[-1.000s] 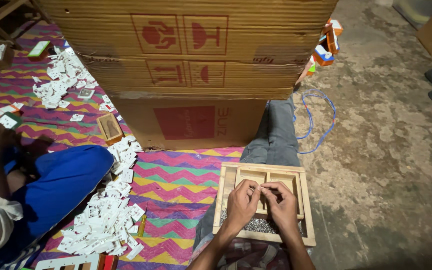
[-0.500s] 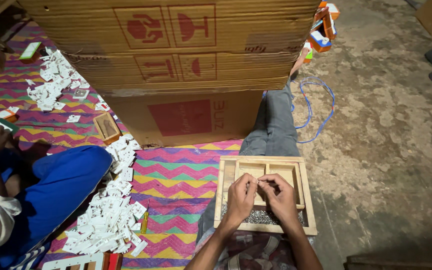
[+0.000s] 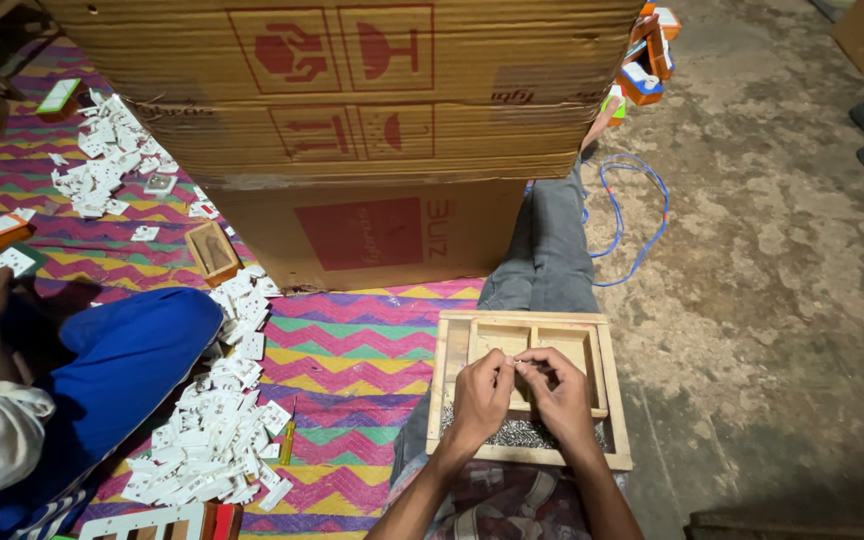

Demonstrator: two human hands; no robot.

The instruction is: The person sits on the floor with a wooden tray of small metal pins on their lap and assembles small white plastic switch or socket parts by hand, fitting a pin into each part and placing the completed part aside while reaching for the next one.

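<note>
Left hand point(image 3: 480, 392): raised over the wooden tray point(image 3: 614, 400), fingers point(image 3: 500, 366) pinched narrow, tips meeting those of the other hand on something too small to make out.
Right hand point(image 3: 560, 392): just beside the left, fingers curled in tight on the same tiny thing; what it is cannot be told.
Wooden tray: a shallow divided tray resting on the person's lap, directly beneath both hands.
Small metal parts point(image 3: 517, 433): a grey heap in the near compartment of the tray, just below the wrists.
Grey trouser leg point(image 3: 544, 250): stretched forward from the tray to the boxes.
Cardboard boxes point(image 3: 352, 120): stacked ahead, the lower one standing on the zigzag mat point(image 3: 342, 350).
White plastic pieces point(image 3: 217, 430): a long scatter on the mat, left of the tray and well apart from it.
Small screwdriver point(image 3: 289, 438): lying at the edge of that scatter.
Another person point(image 3: 102, 370): blue-clad leg at far left, beside the white pieces.
Blue cable point(image 3: 642, 215): looped on the concrete floor point(image 3: 772, 300), to the right of the leg.
</note>
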